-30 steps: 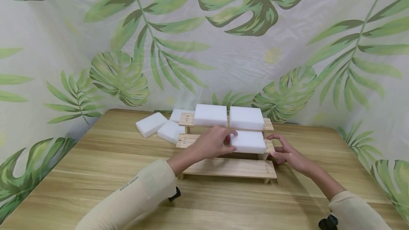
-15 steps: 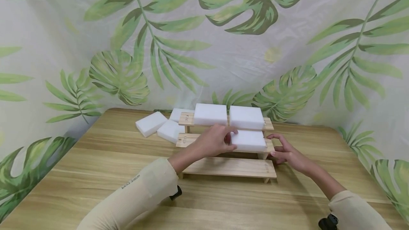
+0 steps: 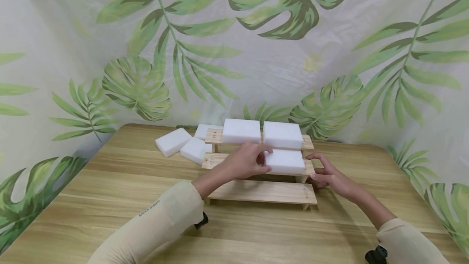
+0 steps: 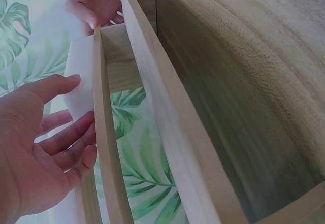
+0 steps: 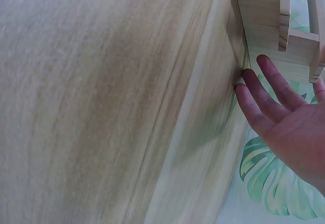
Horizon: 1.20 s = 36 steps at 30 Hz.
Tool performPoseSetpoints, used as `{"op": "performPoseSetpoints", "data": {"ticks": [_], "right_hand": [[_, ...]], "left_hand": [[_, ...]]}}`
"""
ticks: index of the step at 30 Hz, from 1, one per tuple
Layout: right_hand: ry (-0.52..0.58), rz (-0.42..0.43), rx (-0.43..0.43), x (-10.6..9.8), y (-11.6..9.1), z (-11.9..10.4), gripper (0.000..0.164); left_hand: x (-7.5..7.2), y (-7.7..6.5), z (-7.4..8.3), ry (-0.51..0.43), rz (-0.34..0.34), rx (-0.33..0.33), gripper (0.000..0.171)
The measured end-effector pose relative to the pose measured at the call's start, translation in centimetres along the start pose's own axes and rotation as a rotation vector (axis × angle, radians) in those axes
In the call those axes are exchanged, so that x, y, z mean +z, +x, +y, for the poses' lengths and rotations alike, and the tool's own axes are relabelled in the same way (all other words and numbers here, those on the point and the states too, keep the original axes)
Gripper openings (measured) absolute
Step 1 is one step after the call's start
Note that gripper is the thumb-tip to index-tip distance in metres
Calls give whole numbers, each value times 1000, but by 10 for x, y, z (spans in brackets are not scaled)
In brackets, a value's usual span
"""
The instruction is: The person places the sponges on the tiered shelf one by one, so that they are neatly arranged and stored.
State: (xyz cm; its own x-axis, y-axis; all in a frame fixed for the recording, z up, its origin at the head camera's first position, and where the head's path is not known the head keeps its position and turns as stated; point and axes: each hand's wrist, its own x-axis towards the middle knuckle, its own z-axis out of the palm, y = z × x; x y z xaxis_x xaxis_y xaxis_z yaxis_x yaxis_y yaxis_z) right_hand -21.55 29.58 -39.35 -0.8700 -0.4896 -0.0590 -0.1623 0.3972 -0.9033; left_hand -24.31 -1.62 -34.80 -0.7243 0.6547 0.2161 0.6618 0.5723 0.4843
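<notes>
My left hand (image 3: pixel 247 161) pinches the left end of a white foam block (image 3: pixel 286 162) on the middle step of a three-tier wooden rack (image 3: pixel 261 192). In the left wrist view, the left hand (image 4: pixel 45 142) has one fingertip on the block's white face (image 4: pixel 81 71), and other fingers curl by the step's edge. My right hand (image 3: pixel 331 178) holds the right end of that step between thumb and index finger. The right wrist view shows three other fingers of the right hand (image 5: pixel 289 117) stretched out below the rack's end. Two more foam blocks (image 3: pixel 242 130) (image 3: pixel 282 134) lie side by side on the top step.
Three loose white foam blocks (image 3: pixel 173 141) (image 3: pixel 196 151) (image 3: pixel 209 130) lie on the wooden table (image 3: pixel 121 182) left of the rack, partly overlapping in view. A leaf-patterned cloth (image 3: pixel 205 52) hangs behind the table. Black wrist cameras (image 3: pixel 376 254) sit at both cuffs.
The foam block under my left hand has shifted very slightly to the right and back on the middle step. Both hands keep nearly the same places.
</notes>
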Motion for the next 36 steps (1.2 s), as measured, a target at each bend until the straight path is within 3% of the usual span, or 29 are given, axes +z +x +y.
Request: {"op": "performPoseSetpoints", "data": {"ticks": [8,12,17,24,27,30,36], "right_hand": [[-8,7,13,-1,-1,-1,55],[-15,5,15,-2,-1,-3,55],[-5,3,19,-2,-1,-5,56],[-7,9,28,-2,-1,-5,56],[-10,13,30,-1,-1,-5,56],[-8,12,30,0,-2,-6,56],[-1,19,36,0,-2,-6,56]], "left_hand": [[-20,-20,0,-46,31,11,44],[-41,-39,-4,-59,111,28,36],[-68,-61,-21,-89,245,10,28],[-92,-89,-62,-60,364,-102,19],[-94,-98,-80,-36,370,-159,17],[-93,-105,-94,-15,332,-202,15],[-90,-110,-119,49,240,-208,20]]}}
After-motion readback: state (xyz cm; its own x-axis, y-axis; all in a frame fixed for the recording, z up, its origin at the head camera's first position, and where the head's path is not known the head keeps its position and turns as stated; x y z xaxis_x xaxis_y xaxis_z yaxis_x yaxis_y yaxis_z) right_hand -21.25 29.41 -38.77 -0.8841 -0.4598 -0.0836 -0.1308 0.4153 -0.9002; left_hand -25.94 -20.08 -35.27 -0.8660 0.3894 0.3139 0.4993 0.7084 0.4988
